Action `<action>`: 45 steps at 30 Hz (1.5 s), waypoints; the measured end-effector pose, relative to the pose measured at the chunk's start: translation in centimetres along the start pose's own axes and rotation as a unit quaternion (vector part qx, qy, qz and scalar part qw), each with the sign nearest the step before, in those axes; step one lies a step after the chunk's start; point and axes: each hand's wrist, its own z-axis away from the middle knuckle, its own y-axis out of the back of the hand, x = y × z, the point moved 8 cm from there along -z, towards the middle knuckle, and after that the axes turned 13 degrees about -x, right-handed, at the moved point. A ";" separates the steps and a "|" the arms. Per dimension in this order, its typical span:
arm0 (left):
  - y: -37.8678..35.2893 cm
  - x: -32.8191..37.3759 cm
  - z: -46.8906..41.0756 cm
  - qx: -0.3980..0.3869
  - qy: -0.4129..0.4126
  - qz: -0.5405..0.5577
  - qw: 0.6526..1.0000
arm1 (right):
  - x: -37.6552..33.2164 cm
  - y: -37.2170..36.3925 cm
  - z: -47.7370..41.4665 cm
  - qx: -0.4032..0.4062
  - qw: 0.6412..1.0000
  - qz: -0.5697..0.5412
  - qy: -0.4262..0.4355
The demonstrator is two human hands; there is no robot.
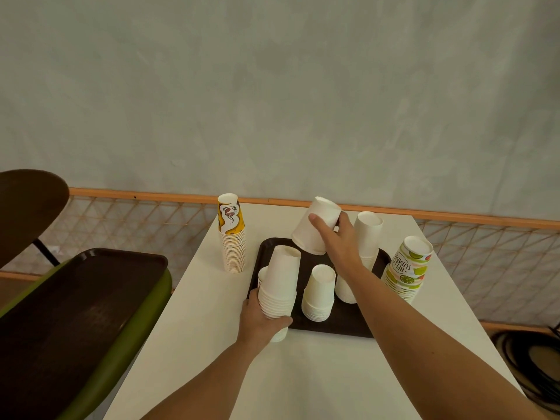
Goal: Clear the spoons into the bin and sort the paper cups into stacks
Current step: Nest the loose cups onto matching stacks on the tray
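A dark tray (339,327) lies on the white table (303,374). My left hand (262,321) grips the base of a tall stack of upturned white cups (280,286) at the tray's front left corner. My right hand (336,237) holds a single white cup (316,227), upside down and tilted, in the air above the tray. A short white stack (319,294) stands mid-tray, and another white stack (366,234) stands at the back right, partly behind my right arm. No spoons are in view.
A yellow-printed cup stack (232,237) stands left of the tray and a lime-printed stack (407,268) stands to its right. A second dark tray (75,313) rests on a green bin (142,310) to the left. A netted railing (136,219) runs behind the table.
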 end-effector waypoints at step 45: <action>-0.5 0.9 -0.4 0.001 -0.021 0.020 1.000 | 3.6 -4.5 1.1 -0.166 0.984 -0.009 -0.063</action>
